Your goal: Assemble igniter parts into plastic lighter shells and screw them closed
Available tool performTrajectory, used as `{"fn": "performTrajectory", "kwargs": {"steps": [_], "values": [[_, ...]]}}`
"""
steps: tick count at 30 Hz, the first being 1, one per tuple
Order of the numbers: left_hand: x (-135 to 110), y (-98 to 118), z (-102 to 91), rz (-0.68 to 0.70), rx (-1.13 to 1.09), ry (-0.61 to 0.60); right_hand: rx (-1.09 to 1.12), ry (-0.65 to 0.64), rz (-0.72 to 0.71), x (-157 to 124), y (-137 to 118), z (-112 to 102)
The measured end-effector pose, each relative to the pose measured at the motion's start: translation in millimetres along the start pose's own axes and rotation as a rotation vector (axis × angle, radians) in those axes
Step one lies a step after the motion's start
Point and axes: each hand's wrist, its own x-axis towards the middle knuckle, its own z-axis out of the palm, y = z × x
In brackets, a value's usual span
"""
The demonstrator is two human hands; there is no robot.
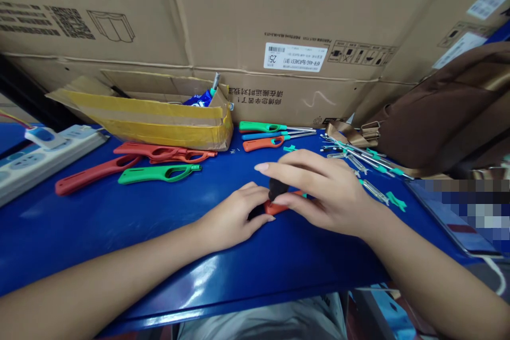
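My left hand rests on the blue table, fingers curled against the end of an orange lighter shell. My right hand lies over the same orange shell, fingers closed round a small black part pressed onto it. Most of the shell is hidden beneath my right hand.
Red and green lighter shells lie at the left, assembled lighters at the back centre. Metal tubes with teal tips lie at right. A taped cardboard tray, a power strip, a brown bag and large cartons surround the table.
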Motion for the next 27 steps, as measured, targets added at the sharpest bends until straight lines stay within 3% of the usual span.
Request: {"fn": "performTrajectory", "kwargs": {"steps": [2, 5, 8, 13, 17, 20, 23, 25, 27], "values": [[0, 0, 0.4, 0.007, -0.011, 0.011, 0.115, -0.060, -0.001, 0, -1, -3], [0, 0, -0.2, 0.011, -0.011, 0.007, 0.221, 0.010, 0.007, 1, 0, -2], [0, 0, -1.8, -0.003, 0.001, -0.027, 0.127, 0.076, 0.016, -1, 2, 1], [1, 1, -1.8, -0.007, 0.003, -0.042, -0.065, 0.026, -0.001, -5, 2, 2], [0, 0, -1.7, -0.033, 0.019, -0.032, 0.033, 0.109, 0.013, -2, 3, 1], [-2, 2, -11.5, -0.068, 0.060, -0.062, 0.203, 0.301, 0.141, 0, 12, -6], [-5, 11, -31.3, -0.127, 0.204, -0.136, 0.305, 0.510, 0.391, -5, 31, -20], [-5, 18, -44.2, -0.178, 0.386, -0.205, 0.306, 0.427, 0.605, -14, 50, -29], [-5, 23, -51.6, -0.195, 0.539, -0.245, 0.321, 0.254, 0.737, -26, 72, -34]]}}
